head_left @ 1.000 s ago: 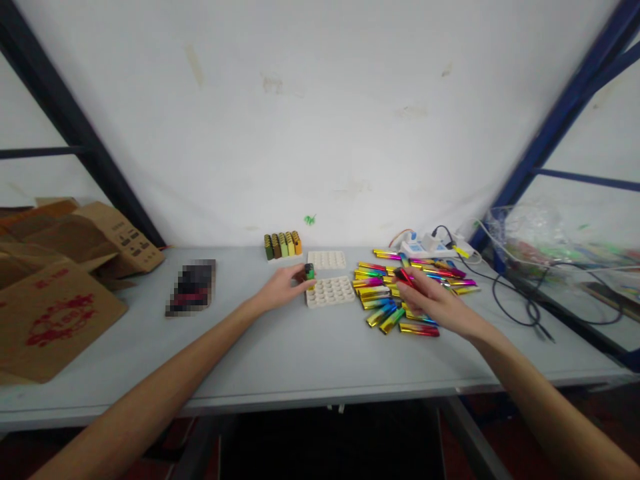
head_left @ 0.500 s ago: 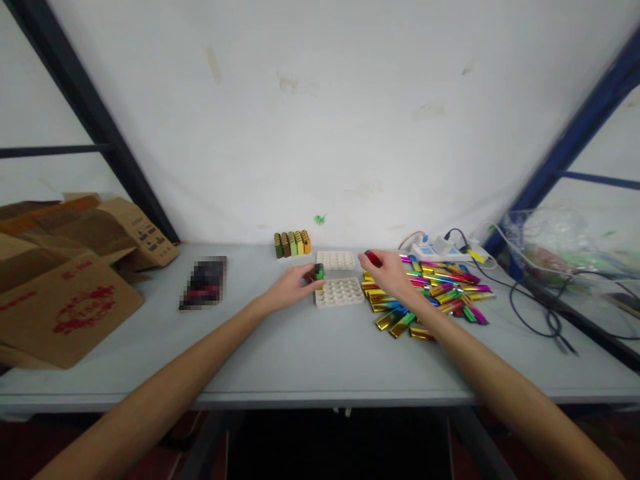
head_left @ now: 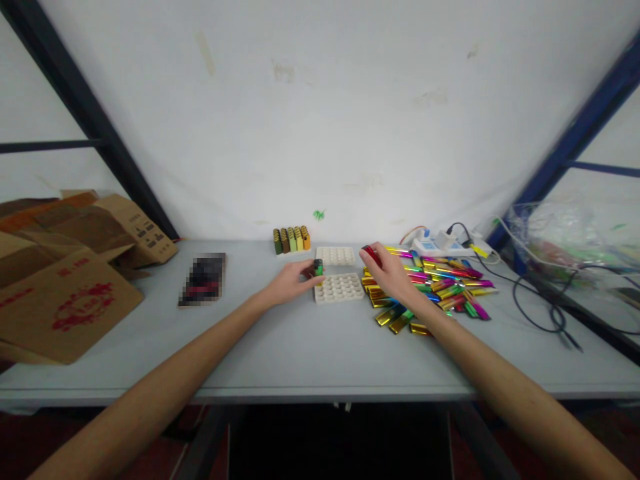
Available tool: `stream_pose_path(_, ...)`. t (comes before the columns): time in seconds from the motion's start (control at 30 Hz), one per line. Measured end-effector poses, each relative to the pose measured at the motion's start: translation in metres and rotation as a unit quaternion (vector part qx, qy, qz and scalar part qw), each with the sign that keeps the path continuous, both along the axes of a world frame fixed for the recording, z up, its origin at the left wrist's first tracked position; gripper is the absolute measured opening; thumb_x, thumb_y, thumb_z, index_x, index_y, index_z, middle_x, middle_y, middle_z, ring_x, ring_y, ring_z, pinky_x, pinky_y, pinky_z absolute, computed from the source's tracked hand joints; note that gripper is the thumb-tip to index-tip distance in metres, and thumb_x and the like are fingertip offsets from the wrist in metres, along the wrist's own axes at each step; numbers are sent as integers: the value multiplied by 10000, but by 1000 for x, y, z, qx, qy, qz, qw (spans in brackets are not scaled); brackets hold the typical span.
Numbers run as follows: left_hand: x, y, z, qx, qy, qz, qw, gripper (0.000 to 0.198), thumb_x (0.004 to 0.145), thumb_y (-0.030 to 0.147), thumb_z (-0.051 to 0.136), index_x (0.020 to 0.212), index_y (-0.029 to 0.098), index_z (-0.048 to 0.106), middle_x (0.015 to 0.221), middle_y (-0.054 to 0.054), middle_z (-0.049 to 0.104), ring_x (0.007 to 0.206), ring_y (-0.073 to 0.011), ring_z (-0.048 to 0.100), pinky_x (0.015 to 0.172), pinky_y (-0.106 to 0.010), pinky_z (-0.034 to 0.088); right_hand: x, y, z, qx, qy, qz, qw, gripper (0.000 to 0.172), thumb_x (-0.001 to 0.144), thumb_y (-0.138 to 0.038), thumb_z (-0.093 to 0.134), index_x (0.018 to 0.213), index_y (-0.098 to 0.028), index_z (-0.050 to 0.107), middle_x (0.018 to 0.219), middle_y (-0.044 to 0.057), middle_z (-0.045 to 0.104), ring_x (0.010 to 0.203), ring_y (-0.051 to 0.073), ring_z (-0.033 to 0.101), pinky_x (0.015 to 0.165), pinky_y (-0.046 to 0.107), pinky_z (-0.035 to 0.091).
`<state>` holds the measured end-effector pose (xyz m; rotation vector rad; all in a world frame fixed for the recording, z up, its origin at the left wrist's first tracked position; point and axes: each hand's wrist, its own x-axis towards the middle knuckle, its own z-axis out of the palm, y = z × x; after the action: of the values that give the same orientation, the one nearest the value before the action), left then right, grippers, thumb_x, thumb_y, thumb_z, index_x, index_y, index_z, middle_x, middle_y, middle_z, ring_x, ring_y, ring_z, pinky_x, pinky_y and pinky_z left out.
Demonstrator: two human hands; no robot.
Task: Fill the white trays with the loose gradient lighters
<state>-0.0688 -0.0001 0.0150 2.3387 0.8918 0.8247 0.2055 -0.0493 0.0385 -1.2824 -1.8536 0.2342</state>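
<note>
My left hand (head_left: 291,283) is closed on a small green lighter (head_left: 319,268) with a dark top, held upright at the left edge of the near white tray (head_left: 340,298) with round holes. My right hand (head_left: 391,271) grips a red lighter (head_left: 371,254), tilted, above the left side of a loose pile of shiny, many-coloured lighters (head_left: 435,288). Behind the near tray lies a second white holed tray (head_left: 336,256). To its left, rows of upright lighters (head_left: 292,241) in dark green, brown, yellow and orange stand in a white base.
A blurred-out dark object (head_left: 204,279) lies on the grey table (head_left: 280,353). Folded cardboard boxes (head_left: 75,293) cover the left end. On the right are a white power strip (head_left: 443,249), black cables (head_left: 543,323) and clear plastic wrap (head_left: 560,233). A wall stands behind the table.
The view has shifted slightly. Both hands keep their lighters in nearly the same places; the red one shows a little more in my right fingers.
</note>
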Motion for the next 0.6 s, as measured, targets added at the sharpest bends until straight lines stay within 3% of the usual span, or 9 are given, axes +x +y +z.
stream_pose_path(0.23, 0, 0, -1, -16, -7, 7, 1000, 373, 920, 492, 642, 1013, 137, 707, 902, -61, 733, 828, -214, 680, 804, -335, 562, -7, -3, -5, 75, -28, 60, 995, 342, 1055, -442, 440, 1046, -180, 660, 980, 103, 630, 937, 226, 596, 837, 343, 468)
stream_pose_path(0.47, -3, 1, 0, -37, -47, -24, 998, 310, 877, 393, 693, 1046, 133, 692, 959, -78, 739, 884, -221, 700, 868, -356, 578, -21, -13, -2, 55, -41, 68, 995, 346, 1036, -455, 510, 917, -179, 682, 759, 35, 631, 692, 174, 576, 669, 285, 430)
stream_pose_path(0.6, -7, 4, 1, -99, -91, -74, 988, 353, 822, 258, 673, 1150, 127, 679, 1103, -102, 760, 1022, -253, 719, 966, -400, 564, -34, -19, -2, 16, -55, 127, 990, 293, 1044, -406, 519, 954, -184, 686, 867, 54, 723, 757, 179, 640, 691, 267, 438)
